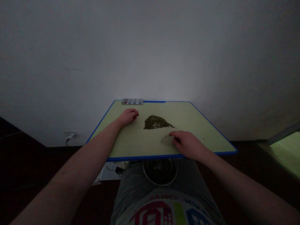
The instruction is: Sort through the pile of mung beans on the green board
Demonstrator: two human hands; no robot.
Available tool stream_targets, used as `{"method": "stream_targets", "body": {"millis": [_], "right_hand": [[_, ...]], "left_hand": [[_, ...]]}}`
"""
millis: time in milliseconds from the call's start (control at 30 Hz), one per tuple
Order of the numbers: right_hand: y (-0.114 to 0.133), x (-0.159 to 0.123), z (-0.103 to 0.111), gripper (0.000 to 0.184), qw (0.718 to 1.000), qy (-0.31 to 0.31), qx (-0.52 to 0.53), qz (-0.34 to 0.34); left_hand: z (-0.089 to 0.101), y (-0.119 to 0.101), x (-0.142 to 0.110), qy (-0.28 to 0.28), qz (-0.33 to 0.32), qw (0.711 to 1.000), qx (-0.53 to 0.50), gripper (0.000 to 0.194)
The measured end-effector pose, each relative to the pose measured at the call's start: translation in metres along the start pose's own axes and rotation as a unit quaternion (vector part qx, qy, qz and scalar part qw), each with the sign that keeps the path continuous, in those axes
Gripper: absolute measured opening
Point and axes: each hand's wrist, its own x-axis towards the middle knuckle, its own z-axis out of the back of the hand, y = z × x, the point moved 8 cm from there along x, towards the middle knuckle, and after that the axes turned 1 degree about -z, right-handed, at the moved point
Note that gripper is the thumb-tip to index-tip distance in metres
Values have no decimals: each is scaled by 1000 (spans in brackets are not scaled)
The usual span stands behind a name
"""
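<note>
A pile of small dark green beans or seeds [156, 122] lies on the pale yellow tabletop with a blue rim [131, 140]. To the left of the pile, my left hand [129, 116] rests on the tabletop with its fingers curled closed, and nothing shows in it. My right hand [185, 142] is closed, near the front edge, at the right end of a clear plastic protractor [166, 139]. Part of the protractor is hidden behind the fingers. The curved edge faces the pile, a short way in front of it.
A printed strip [132, 102], partly blurred, lies at the table's far edge. One small dark bit [203, 139] sits at the right. Below the front edge, a metal bowl [160, 172] rests between my legs. A wall [152, 56] stands behind the table; a plug [70, 136] is at left.
</note>
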Motion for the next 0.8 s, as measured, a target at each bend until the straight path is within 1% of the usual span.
{"method": "stream_targets", "body": {"millis": [133,267,367,467,567,667,800], "right_hand": [[5,19,-1,34,999,-19,-42,-12],[15,33,-4,33,998,-24,-54,2],[26,39,-8,33,998,-20,-53,13],[41,45,-10,32,998,-30,-40,34],[51,53,-13,30,998,-42,-37,27],[52,59,-16,28,999,-39,-36,9],[47,59,-16,30,998,-44,-33,9]], "left_hand": [[0,1,0,-1,11,1000,-9,26],[0,2,0,0,17,1000,0,25],[1,3,0,-1,20,1000,3,26],[1,0,0,-2,15,1000,12,28],[0,-2,-1,3,11,1000,8,28],[0,-3,-2,2,15,1000,2,27],[1,-2,-1,0,11,1000,1,28]]}}
